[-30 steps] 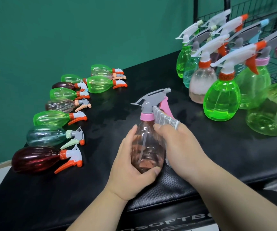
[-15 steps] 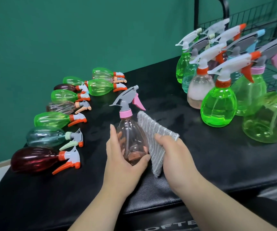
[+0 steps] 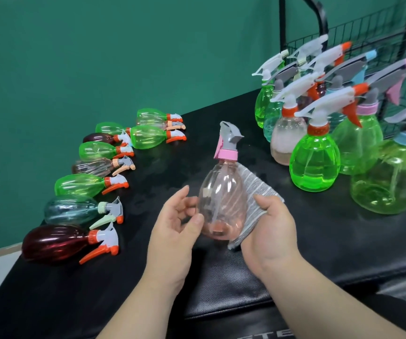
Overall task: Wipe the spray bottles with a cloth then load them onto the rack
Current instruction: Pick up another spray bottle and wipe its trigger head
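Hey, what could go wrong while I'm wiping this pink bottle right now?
The left hand only loosely cups the pink bottle, so a push from the right hand with the cloth may tip it. The standing green bottle is close by the right hand; a wide wiping stroke might knock it over.

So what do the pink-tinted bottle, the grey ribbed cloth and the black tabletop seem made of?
Clear pink-tinted spray bottle: glossy plastic, probably; highlights, dip tube visible through it. Grey ribbed cloth: soft matt fabric, bending against the bottle. Black padded tabletop: perhaps vinyl or leatherette; fine grain, faint sheen.
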